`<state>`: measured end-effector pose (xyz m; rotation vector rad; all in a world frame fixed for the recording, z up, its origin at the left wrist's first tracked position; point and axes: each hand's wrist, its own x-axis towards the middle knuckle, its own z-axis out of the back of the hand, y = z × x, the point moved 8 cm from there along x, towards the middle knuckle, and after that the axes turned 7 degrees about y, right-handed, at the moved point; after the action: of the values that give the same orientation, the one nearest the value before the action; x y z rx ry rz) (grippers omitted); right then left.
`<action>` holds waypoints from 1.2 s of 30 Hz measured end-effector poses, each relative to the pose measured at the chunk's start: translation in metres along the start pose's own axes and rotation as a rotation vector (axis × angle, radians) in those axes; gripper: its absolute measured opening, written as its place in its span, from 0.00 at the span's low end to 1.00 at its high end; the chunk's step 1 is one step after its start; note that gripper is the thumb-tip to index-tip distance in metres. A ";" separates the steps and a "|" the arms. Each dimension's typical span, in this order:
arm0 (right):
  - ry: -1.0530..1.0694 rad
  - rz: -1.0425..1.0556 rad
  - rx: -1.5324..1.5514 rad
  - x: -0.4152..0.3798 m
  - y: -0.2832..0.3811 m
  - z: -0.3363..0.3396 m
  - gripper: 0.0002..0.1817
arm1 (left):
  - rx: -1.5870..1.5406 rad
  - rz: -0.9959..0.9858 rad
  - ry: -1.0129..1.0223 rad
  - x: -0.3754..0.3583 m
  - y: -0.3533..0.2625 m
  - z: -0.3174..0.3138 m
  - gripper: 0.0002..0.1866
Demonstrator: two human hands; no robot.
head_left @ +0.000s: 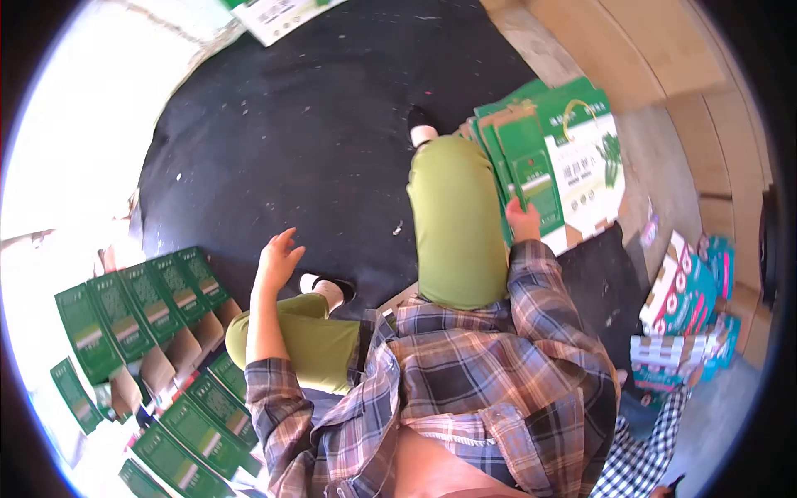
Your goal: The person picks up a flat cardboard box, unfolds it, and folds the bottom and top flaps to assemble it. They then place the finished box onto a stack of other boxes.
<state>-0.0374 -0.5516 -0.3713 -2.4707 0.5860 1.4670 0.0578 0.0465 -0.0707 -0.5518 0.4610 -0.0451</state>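
My left hand (277, 261) is raised over the black sheet beside my left knee, fingers apart, with nothing in it. My right hand (522, 222) is at a stack of flattened green and white cartons (588, 178) by my right leg. Its fingers close on the near edge of a green carton (531, 184). The top carton of the stack has a yellow cord handle and a printed green plant. To my left, several green cartons (124, 311) stand in rows with their brown flaps folded out.
A black sheet (315, 141) covers the floor ahead. Brown cardboard boxes (639, 41) line the right side. Teal and white printed packages (689, 286) lie at the lower right, near a person's checkered sleeve (643, 456). Another green and white carton (278, 15) lies at the top.
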 end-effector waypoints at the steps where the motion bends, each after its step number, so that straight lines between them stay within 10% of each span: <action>1: 0.036 -0.034 0.068 0.012 0.006 0.004 0.20 | -0.005 0.012 0.026 0.001 -0.001 -0.002 0.27; 8: 0.246 -0.141 0.066 -0.037 -0.014 -0.034 0.33 | 0.036 0.048 0.046 0.001 0.003 0.001 0.26; 20: 0.419 0.604 -0.306 -0.133 0.088 -0.201 0.19 | 0.100 -0.021 0.038 -0.002 -0.007 0.005 0.27; 36: 0.945 0.676 -1.434 -0.334 -0.212 -0.313 0.18 | -0.205 0.028 -0.384 -0.029 0.021 0.083 0.21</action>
<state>0.1610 -0.4012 0.0670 -4.5460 0.6305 0.7092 0.0661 0.1106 -0.0072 -0.7370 0.0982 0.1345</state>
